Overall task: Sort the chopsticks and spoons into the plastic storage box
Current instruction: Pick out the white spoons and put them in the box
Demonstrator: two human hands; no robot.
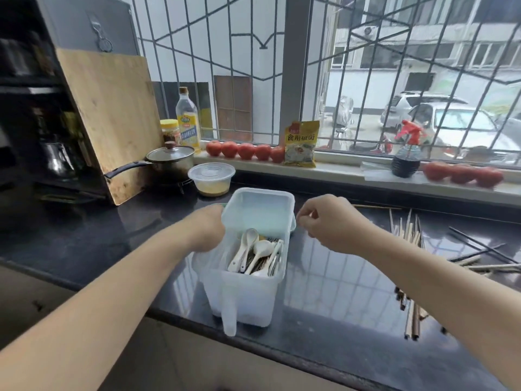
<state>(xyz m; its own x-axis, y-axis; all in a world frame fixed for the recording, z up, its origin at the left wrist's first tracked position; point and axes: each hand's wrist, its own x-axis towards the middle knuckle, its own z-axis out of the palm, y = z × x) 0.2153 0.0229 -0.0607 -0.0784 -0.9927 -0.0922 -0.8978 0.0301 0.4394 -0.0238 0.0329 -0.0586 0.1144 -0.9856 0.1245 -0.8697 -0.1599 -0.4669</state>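
A person's left hand (207, 227) rests against the nine o'clock wall of the translucent rectangular plastic storage box (248, 292), its fingers hidden. White ceramic spoons (253, 251) lie inside, handles toward six o'clock. The right hand (327, 221), fingers loosely curled and empty, hovers nearer the scattered pale wooden chopsticks (408, 232) at three o'clock, most pointing twelve-to-six.

My translucent plastic storage box (245, 289) stands upright, its lid (258, 210) raised. White spoons (253, 251) lean inside it. Loose chopsticks (417, 249) lie scattered well to its right.
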